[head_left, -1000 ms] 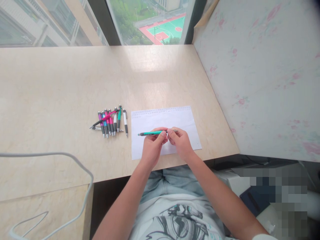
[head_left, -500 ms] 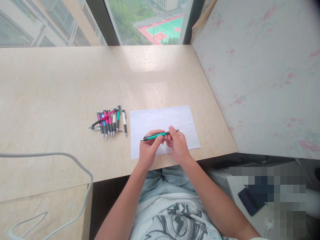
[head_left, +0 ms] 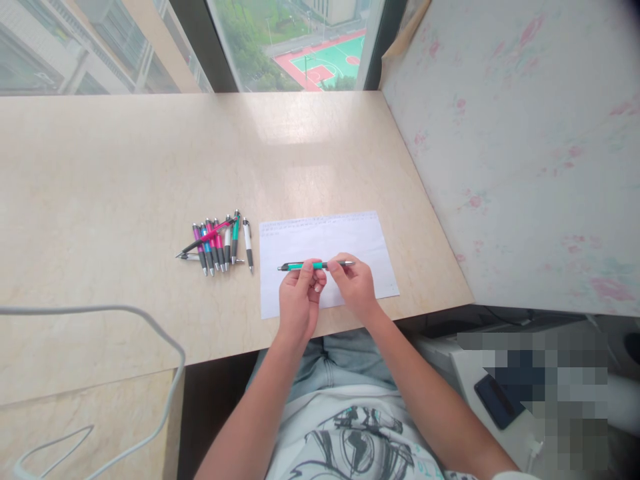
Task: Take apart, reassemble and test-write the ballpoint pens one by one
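Observation:
A teal and black pen [head_left: 300, 266] lies level between both hands, above a white sheet of paper [head_left: 325, 240] with faint lines of writing along its top edge. My left hand [head_left: 299, 300] pinches the pen's middle with closed fingers. My right hand [head_left: 353, 285] grips its right end, fingers closed. Left of the paper lies a bunch of several pens [head_left: 217, 243] in pink, purple, blue, teal and white.
The beige stone desk [head_left: 150, 160] runs to a window at the back. A wall with pale floral paper [head_left: 525, 147] borders the right side. A white cable [head_left: 125, 320] loops over the desk's front left. The desk's front edge is just under my wrists.
The pen was tilted half a second ago and is level again now. Both hands stayed on it over the paper, shifting only slightly.

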### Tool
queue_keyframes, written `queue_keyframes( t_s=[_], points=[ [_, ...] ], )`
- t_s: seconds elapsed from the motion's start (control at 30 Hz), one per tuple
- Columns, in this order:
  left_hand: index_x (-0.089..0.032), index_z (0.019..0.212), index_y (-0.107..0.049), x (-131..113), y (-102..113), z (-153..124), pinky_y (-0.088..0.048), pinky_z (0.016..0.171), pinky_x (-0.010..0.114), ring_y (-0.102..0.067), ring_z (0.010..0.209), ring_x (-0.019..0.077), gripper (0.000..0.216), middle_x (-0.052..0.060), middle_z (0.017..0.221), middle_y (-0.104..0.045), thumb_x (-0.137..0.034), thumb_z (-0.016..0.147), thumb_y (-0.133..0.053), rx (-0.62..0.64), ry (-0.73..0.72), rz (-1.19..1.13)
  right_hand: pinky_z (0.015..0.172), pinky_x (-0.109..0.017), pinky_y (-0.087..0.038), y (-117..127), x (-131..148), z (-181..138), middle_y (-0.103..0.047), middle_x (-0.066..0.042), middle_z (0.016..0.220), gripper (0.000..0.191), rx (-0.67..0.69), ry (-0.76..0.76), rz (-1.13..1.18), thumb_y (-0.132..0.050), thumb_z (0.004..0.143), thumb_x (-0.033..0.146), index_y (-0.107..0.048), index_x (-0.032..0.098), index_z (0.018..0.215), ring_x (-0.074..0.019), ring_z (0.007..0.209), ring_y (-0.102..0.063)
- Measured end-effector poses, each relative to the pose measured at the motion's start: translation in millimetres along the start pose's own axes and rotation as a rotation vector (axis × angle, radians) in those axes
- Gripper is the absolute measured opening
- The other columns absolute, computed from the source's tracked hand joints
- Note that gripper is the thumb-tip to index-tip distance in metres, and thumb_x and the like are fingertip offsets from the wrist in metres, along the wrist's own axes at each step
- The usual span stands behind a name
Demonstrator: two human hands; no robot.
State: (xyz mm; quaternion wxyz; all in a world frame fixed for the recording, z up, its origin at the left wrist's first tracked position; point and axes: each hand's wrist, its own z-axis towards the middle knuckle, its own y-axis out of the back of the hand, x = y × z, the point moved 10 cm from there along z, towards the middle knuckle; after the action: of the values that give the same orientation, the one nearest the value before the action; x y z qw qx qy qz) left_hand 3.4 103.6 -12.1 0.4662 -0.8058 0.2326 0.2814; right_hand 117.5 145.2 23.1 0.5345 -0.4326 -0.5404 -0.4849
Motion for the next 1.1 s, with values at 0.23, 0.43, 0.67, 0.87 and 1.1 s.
queue_keyframes(
  t_s=[0.23, 0.43, 0.67, 0.87, 1.1],
  points=[
    [-0.015, 0.091, -0.073, -8.2, 6.3, 4.4, -0.045, 0.062, 0.02, -0.059, 0.067, 0.0095, 0.019, 0.004, 0.07, -0.067, -0.03, 0.08, -0.072, 0.053, -0.068, 0.089, 0.052, -0.025, -0.045, 3.4, -16.1, 3.9, -0.065, -0.002, 0.083, 0.024, 0.074, -0.117, 0.197, -0.068, 0.082, 0.042, -0.063, 0.022, 0.096, -0.0143, 0.068, -0.061],
    [-0.016, 0.095, -0.073, -7.6, 9.0, 6.7, -0.046, 0.065, 0.022, -0.061, 0.07, 0.0109, 0.019, 0.006, 0.076, -0.07, -0.029, 0.081, -0.072, 0.087, -0.053, 0.147, 0.064, -0.029, -0.051, 17.6, -4.4, 8.5, -0.068, -0.003, 0.085, 0.015, 0.071, -0.048, 0.006, -0.065, 0.085, 0.037, -0.066, 0.022, 0.086, -0.0172, 0.079, -0.065],
    [-0.016, 0.094, -0.073, -5.0, 6.1, 6.3, -0.045, 0.065, 0.022, -0.06, 0.069, 0.0104, 0.02, 0.004, 0.074, -0.069, -0.03, 0.08, -0.072, 0.094, -0.024, 0.137, 0.064, -0.028, -0.052, 17.9, -5.8, 8.6, -0.068, -0.004, 0.094, 0.026, 0.136, -0.073, 0.011, -0.065, 0.085, 0.04, -0.062, 0.024, 0.106, -0.0172, 0.083, -0.066],
    [-0.016, 0.092, -0.072, -3.3, 7.3, 5.6, -0.047, 0.068, 0.023, -0.062, 0.071, 0.0109, 0.019, 0.005, 0.075, -0.07, -0.029, 0.079, -0.073, 0.066, -0.003, 0.156, 0.066, -0.028, -0.051, 20.4, 2.0, 11.7, -0.068, -0.003, 0.088, 0.013, 0.123, -0.007, -0.103, -0.066, 0.084, 0.035, -0.067, 0.022, 0.086, -0.0173, 0.084, -0.064],
    [-0.015, 0.091, -0.072, -3.6, 7.3, 5.7, -0.047, 0.068, 0.024, -0.062, 0.069, 0.0119, 0.02, 0.005, 0.075, -0.07, -0.03, 0.078, -0.074, 0.06, 0.0, 0.165, 0.059, -0.026, -0.049, 16.6, -7.5, 8.3, -0.069, -0.004, 0.09, 0.028, 0.169, -0.093, -0.057, -0.067, 0.083, 0.04, -0.064, 0.023, 0.105, -0.0174, 0.082, -0.065]
  ],
)
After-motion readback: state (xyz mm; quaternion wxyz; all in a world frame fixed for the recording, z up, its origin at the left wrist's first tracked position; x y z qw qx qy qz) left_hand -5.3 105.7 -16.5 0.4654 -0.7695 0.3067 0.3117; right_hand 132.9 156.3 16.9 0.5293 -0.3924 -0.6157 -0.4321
